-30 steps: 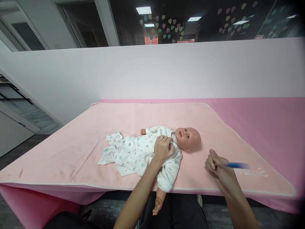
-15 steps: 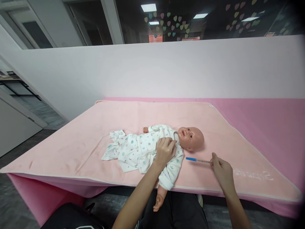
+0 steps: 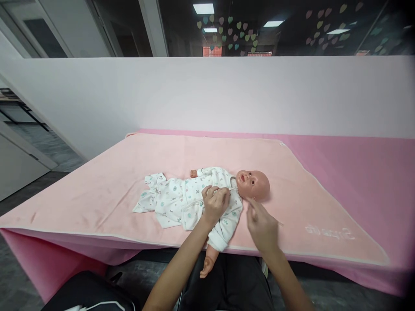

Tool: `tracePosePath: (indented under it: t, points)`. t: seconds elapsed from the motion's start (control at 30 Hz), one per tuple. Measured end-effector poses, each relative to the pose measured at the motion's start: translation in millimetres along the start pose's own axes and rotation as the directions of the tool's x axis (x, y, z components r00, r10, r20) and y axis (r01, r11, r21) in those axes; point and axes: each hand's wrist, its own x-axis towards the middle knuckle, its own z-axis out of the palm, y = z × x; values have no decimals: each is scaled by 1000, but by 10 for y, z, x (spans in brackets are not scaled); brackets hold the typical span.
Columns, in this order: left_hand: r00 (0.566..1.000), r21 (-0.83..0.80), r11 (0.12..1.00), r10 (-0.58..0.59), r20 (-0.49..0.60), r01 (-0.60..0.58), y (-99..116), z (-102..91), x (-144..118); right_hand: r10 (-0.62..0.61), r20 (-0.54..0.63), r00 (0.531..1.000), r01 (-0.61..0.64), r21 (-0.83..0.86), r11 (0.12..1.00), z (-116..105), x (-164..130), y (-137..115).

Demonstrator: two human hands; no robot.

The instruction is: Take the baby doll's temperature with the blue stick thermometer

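Right hand [image 3: 262, 226] moved in beside doll [image 3: 207, 196] neck, fingers pinched, blurred; left hand [image 3: 215, 203] gripping onesie [image 3: 181, 198] collar.

1 doll [image 3: 223, 194], 1 blanket [image 3: 97, 190], 2 hands [image 3: 215, 203] in view.

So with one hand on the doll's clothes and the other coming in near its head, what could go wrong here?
The doll lies close to the blanket's front edge, one arm already hanging over it; a tug by the left hand on the clothes could slide it off. The right hand is blurred near the head and could knock it.
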Motion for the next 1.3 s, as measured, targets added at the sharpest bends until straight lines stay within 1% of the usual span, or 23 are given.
tracePosePath:
  t: [0.03, 0.07, 0.17, 0.2, 0.23, 0.3, 0.37, 0.5, 0.7, 0.83, 0.93, 1.1, 1.3]
  points:
    - [1000, 1, 1000, -11, -17, 11, -1, -6, -9, -69, 12, 998, 68, 53, 996, 131, 103, -111]
    - [999, 6, 1000, -24, -27, 24, -5, -14, -17, -108, 28, 994, 105, 87, 991, 272, 205, -196]
    - [995, 44, 995, -86, -45, 88, -25, -45, -40, -173, 108, 979, 143, 243, 959, 676, 420, -287]
    - [993, 53, 992, -109, -46, 111, -32, -55, -45, -168, 105, 980, 131, 293, 947, 782, 444, -279]
    - [991, 57, 990, -128, -46, 130, -37, -63, -49, -138, 81, 987, 103, 342, 934, 866, 446, -261]
    - [988, 52, 987, -149, -37, 151, -39, -72, -54, -54, 18, 998, 41, 431, 901, 966, 404, -216]
    - [988, 44, 987, -151, -29, 152, -34, -74, -59, 16, -21, 1000, -3, 504, 864, 996, 345, -184]
    - [989, 42, 988, -150, -17, 150, -22, -71, -76, 88, -28, 996, -56, 576, 816, 980, 294, -177]
    - [986, 59, 984, -166, -2, 166, -19, -72, -105, 120, 4, 993, -96, 630, 771, 975, 307, -193]
    - [980, 67, 978, -200, 13, 199, -20, -68, -115, 136, 28, 990, -121, 649, 751, 965, 306, -194]
    - [977, 67, 975, -213, 19, 212, -22, -66, -118, 129, 33, 991, -120, 645, 755, 964, 303, -188]
    - [975, 81, 974, -216, 47, 211, -23, -71, -113, 103, 36, 994, -105, 587, 803, 977, 288, -164]
    - [978, 92, 976, -203, 41, 199, 7, -82, -86, 76, -7, 997, -60, 546, 836, 992, 284, -145]
